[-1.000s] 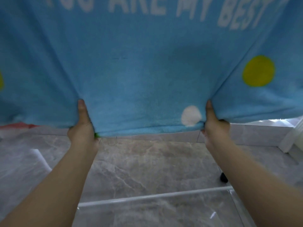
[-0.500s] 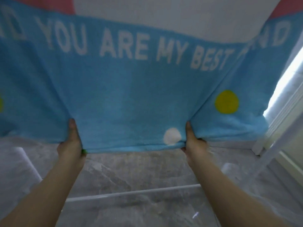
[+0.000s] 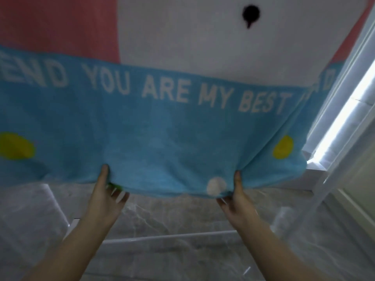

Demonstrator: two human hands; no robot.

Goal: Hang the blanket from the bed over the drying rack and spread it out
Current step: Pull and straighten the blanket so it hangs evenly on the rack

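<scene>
Blanket [image 3: 162, 142] hangs before me, its blue hem pinched by my left hand [image 3: 105, 196] and right hand [image 3: 236, 199]; I'd pull both outward evenly, flattening the right-side creases.

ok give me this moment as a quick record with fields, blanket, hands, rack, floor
blanket: blue band with white lettering and yellow dots, pink and white above; lower hem lifted
left hand: thumb on the front of the hem, fingers loosely open beneath
right hand: thumb on the front of the hem beside a white dot
rack: white bar low down, below the hem
floor: grey marbled tile
</scene>
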